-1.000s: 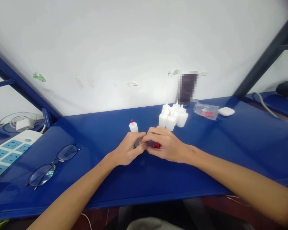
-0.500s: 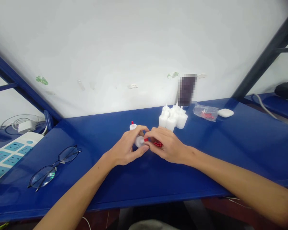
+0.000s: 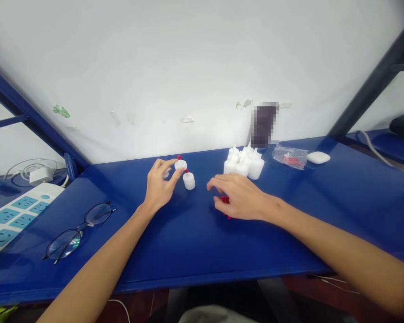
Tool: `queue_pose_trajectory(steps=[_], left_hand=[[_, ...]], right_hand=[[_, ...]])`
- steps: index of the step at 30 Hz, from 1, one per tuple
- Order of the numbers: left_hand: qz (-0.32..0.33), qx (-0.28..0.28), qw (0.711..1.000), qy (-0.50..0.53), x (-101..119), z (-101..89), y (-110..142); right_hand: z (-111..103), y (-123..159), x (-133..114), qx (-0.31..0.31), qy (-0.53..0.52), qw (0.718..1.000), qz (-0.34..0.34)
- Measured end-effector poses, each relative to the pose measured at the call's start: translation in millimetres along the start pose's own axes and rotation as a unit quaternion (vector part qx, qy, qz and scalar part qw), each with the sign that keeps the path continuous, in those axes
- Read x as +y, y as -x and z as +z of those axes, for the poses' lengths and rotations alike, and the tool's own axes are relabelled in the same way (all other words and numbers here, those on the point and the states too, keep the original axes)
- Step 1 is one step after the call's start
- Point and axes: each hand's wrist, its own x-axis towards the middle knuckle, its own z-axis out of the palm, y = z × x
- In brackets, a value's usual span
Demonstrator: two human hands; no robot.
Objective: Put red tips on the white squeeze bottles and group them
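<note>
My left hand (image 3: 160, 183) is at the back of the table, thumb and index finger closed around a small white squeeze bottle (image 3: 181, 164) with a red cap. Its fingers hide part of that bottle. Just to the right stands another white bottle (image 3: 189, 181), upright and red-capped. My right hand (image 3: 237, 196) hovers palm down, fingers curved and apart, over a cluster of small red caps (image 3: 225, 199). Most of the caps are hidden beneath it. Behind this hand, several white bottles (image 3: 244, 162) with bare nozzle tips stand close together.
A clear plastic bag (image 3: 290, 158) with red pieces lies at the back right beside a white rounded case (image 3: 318, 157). Eyeglasses (image 3: 79, 231) and a power strip (image 3: 22, 213) lie on the left. A wall backs the blue table (image 3: 202, 255).
My hands have moved apart. The left carried the red-capped bottle left and back, next to the standing one. The right let go of its cap and shifted slightly right over the red caps.
</note>
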Motion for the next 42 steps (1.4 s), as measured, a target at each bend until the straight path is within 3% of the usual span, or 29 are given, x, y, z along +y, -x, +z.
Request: queue_pose_trajectory(steps=[6,12,15,20,22,25,28,33,37,42], left_hand=[[0.004,-0.072,0.997,-0.005,-8.4,3.4,-0.2],[-0.008,-0.121,0.992,-0.029,-7.6,3.7,1.1],[0.000,-0.096,0.995,-0.030,-5.4,1.7,0.9],[0.063,0.016,0.998,0.011,1.4,-5.2,4.1],[0.107,0.013,0.993,0.056,6.7,-6.7,7.8],[0.129,-0.039,0.983,0.124,18.4,-4.1,14.4],[0.057,-0.121,0.969,0.208,31.8,3.7,19.3],[-0.031,-0.254,0.917,0.307,46.0,13.2,22.8],[-0.033,-0.290,0.887,0.357,49.3,12.9,24.3],[-0.027,-0.294,0.882,0.368,51.2,12.0,25.3]], right_hand=[[-3.9,1.9,3.9,-0.084,0.055,0.993,-0.056],[-0.8,2.3,4.3,-0.095,0.060,0.992,-0.065],[1.7,2.4,5.0,-0.088,0.068,0.992,-0.066],[4.7,2.4,7.2,-0.086,0.059,0.992,-0.075],[4.7,1.6,7.3,-0.086,0.050,0.992,-0.078],[4.9,-0.4,6.4,-0.053,0.025,0.995,-0.083],[7.5,-1.8,3.9,0.040,-0.031,0.995,-0.085],[15.9,-1.7,-2.3,0.183,-0.087,0.972,-0.118],[21.1,-1.5,-4.2,0.193,-0.069,0.970,-0.133],[23.5,-2.0,-2.7,0.181,-0.053,0.974,-0.129]])
